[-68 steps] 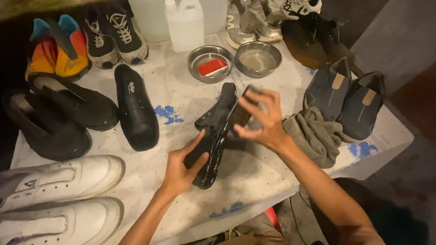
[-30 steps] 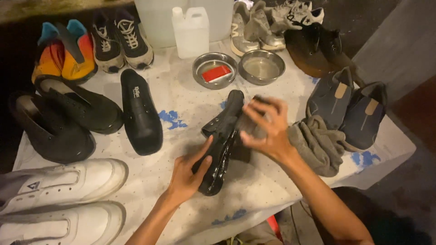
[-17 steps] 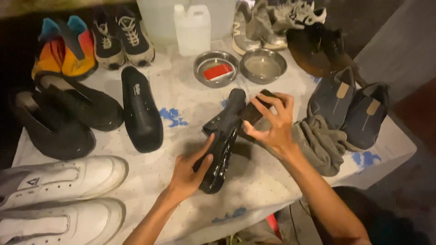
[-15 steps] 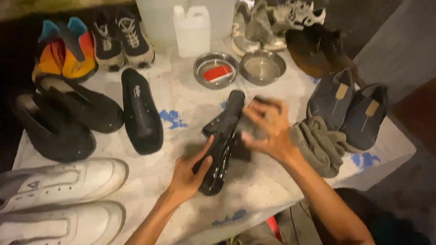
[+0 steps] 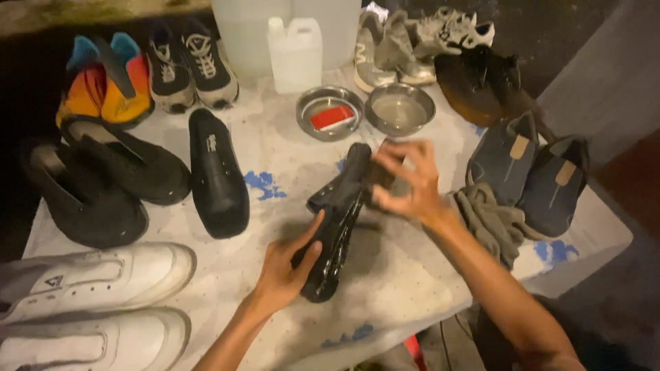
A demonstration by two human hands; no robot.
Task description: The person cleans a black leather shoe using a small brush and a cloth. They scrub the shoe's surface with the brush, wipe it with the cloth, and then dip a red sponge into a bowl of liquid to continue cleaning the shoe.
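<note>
A glossy black shoe (image 5: 336, 220) lies tilted on its side in the middle of the table. My left hand (image 5: 290, 266) grips it near the toe end, thumb across the upper. My right hand (image 5: 407, 181) holds a dark brush (image 5: 381, 172) against the heel side of the shoe; the brush is blurred and mostly hidden by my fingers. A second black shoe (image 5: 216, 172), its mate by the look of it, rests sole down to the left.
The cloth-covered table (image 5: 405, 275) carries several pairs of shoes around its edges, white ones (image 5: 103, 275) at front left. At the back are two steel bowls (image 5: 400, 108), one holding a red bar (image 5: 331, 117), and a white jug (image 5: 295, 53). A grey rag (image 5: 491, 220) lies beside blue slip-ons (image 5: 529, 172).
My right hand has been rubbing the brush back and forth along the shoe's side. My left hand keeps its hold on the toe end. The view has shifted slightly.
</note>
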